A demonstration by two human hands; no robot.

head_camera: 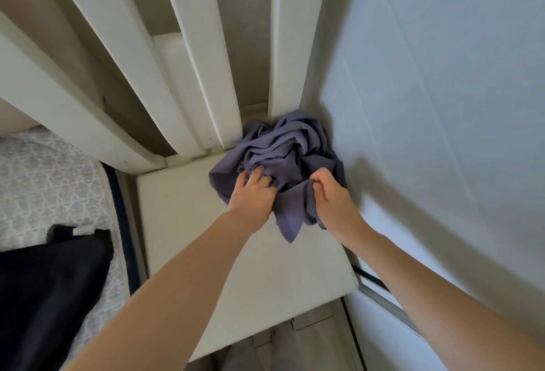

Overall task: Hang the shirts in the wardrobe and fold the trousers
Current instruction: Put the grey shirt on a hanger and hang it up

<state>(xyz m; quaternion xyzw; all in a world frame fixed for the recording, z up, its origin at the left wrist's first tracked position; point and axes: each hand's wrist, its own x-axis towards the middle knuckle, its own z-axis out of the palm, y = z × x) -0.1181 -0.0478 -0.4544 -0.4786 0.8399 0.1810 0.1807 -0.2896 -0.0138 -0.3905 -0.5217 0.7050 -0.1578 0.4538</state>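
I see my left fingers spread and curling into the crumpled slate-blue garment, left hand palm-down. My right fingers pinch a fold at its near edge, right hand fisted. Both forearms reach forward. The garment lies bunched on the white ledge, cornered against the wall.

We see soft, matt, creased cloth in the purple garment, a smooth white painted shelf, and dark matt fabric on a patterned woven bedcover.
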